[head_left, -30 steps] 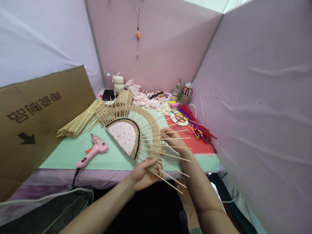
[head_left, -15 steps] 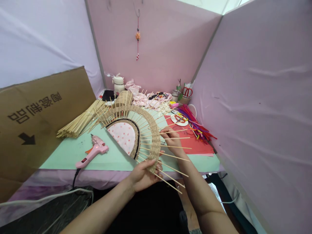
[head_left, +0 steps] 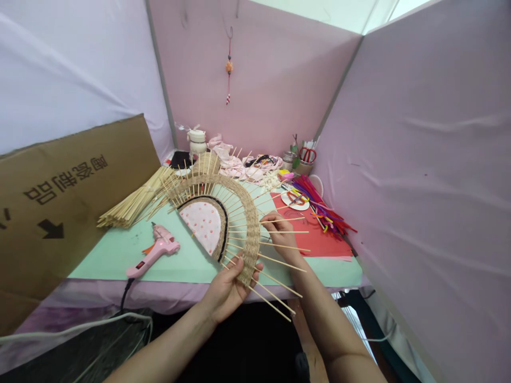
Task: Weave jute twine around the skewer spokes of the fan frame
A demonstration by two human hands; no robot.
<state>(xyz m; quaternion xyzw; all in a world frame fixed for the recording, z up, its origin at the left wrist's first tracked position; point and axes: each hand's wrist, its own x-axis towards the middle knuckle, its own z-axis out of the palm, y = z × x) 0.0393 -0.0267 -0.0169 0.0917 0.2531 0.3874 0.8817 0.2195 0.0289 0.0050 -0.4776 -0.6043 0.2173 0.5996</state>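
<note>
A half-round woven fan (head_left: 250, 213) with thin wooden sticks fanning out from it is held tilted above the table. Its centre is a pink dotted fabric panel (head_left: 203, 226), edged by a black cord and a twine band. My left hand (head_left: 229, 290) grips the lower end of the outer woven band, thumb in front and fingers behind. At the band's right edge, my right hand (head_left: 279, 231) has its fingers pinched together by the sticks; what lies between the fingertips is too small to make out.
A pink glue gun (head_left: 157, 250) lies on the green tabletop (head_left: 104, 260), left of the fan. Behind it is a bundle of sticks (head_left: 131, 199) beside a cardboard sheet (head_left: 80, 181). Red paper (head_left: 327, 244), pipe cleaners (head_left: 319, 199) and scissors (head_left: 307, 154) are at the right.
The fan and my left hand have shifted slightly left. My right hand stays pinched at the band's edge. The whole view has tilted up a little.
</note>
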